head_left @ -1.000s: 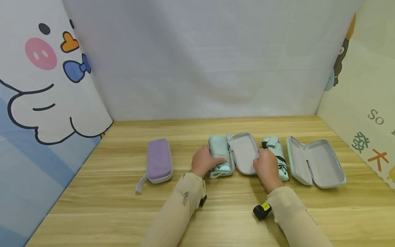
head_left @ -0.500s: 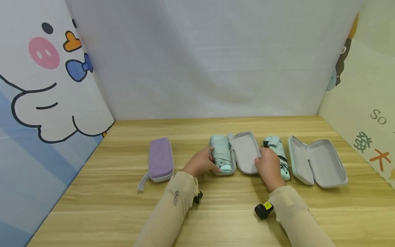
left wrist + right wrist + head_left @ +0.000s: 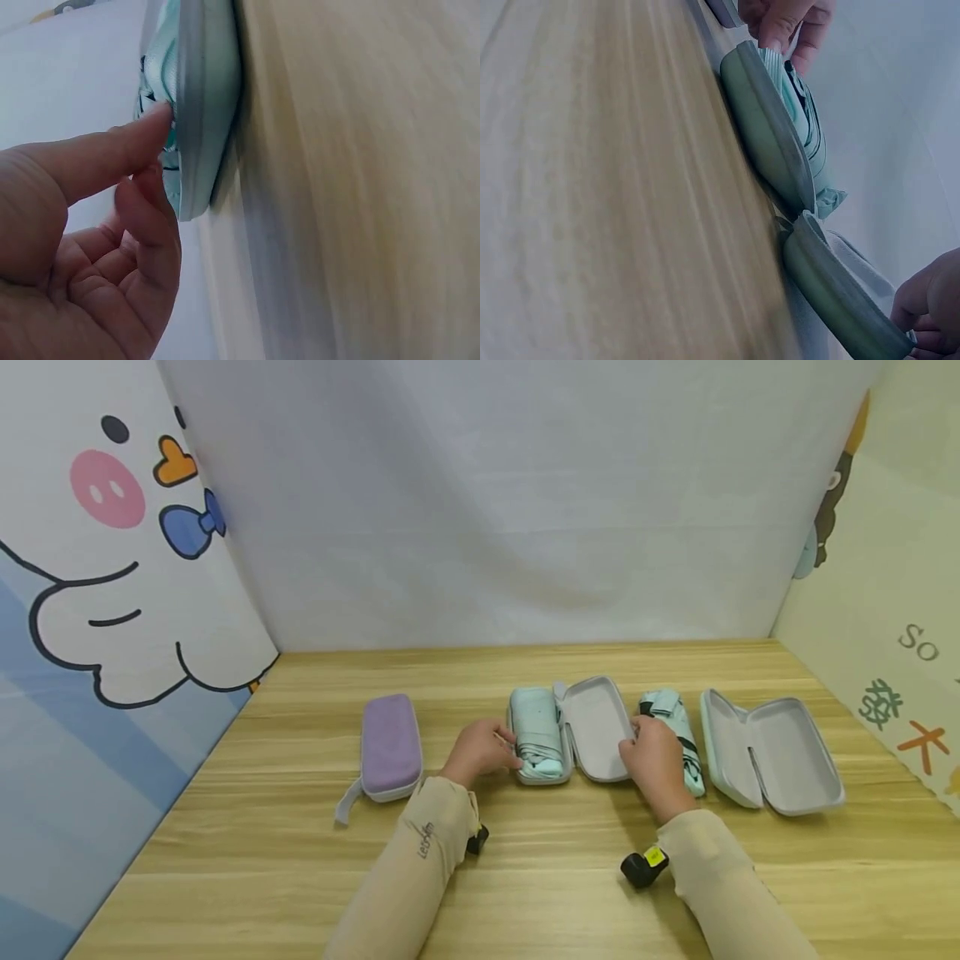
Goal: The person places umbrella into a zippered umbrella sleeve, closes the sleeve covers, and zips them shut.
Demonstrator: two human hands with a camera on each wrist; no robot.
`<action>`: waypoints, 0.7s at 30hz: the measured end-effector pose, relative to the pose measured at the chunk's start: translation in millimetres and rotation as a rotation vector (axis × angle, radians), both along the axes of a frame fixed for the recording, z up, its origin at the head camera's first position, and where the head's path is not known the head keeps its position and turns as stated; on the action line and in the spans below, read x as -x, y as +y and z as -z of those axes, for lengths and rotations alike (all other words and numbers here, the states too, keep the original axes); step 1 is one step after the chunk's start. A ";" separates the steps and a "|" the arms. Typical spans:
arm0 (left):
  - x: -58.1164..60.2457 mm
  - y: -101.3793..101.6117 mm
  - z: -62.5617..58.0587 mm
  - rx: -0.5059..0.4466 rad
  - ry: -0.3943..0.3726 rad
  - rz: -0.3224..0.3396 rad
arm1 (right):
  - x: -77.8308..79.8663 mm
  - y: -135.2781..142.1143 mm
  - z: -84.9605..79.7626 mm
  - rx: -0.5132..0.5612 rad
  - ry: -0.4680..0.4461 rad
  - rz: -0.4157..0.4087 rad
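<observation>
A folded mint umbrella [image 3: 537,727] lies in the left half of an unfolded mint hard case with a grey rim [image 3: 545,782]. My left hand [image 3: 480,748] is at that half's left side. In the left wrist view its thumb [image 3: 112,150] touches the umbrella's fabric, while the other fingers are loosely bent with nothing visible between them. My right hand [image 3: 654,760] pinches the outer edge of the case's grey-lined lid [image 3: 598,727]. The right wrist view shows the lid tilted up off the table beside the filled half.
A second folded mint umbrella [image 3: 678,735] with black markings lies right of my right hand, partly hidden by it. Farther right stands another unfolded mint case [image 3: 795,760], grey inside. A closed purple case [image 3: 390,747] with a grey strap lies on the left. White cloth [image 3: 480,527] hangs behind the table.
My left hand has drawn back leftward from the top of the umbrella to its side. The loose strap at the umbrella's near end no longer hangs out. The right hand stays at the lid.
</observation>
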State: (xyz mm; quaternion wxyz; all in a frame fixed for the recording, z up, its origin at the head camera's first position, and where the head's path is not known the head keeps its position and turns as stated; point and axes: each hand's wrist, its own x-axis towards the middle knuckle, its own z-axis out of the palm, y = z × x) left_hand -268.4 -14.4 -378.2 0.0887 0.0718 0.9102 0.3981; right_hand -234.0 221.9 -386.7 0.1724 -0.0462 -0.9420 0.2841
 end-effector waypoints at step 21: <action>-7.5 0.9 4.2 -0.085 -0.020 -0.015 | 1.9 -8.0 -11.9 0.414 -0.134 0.028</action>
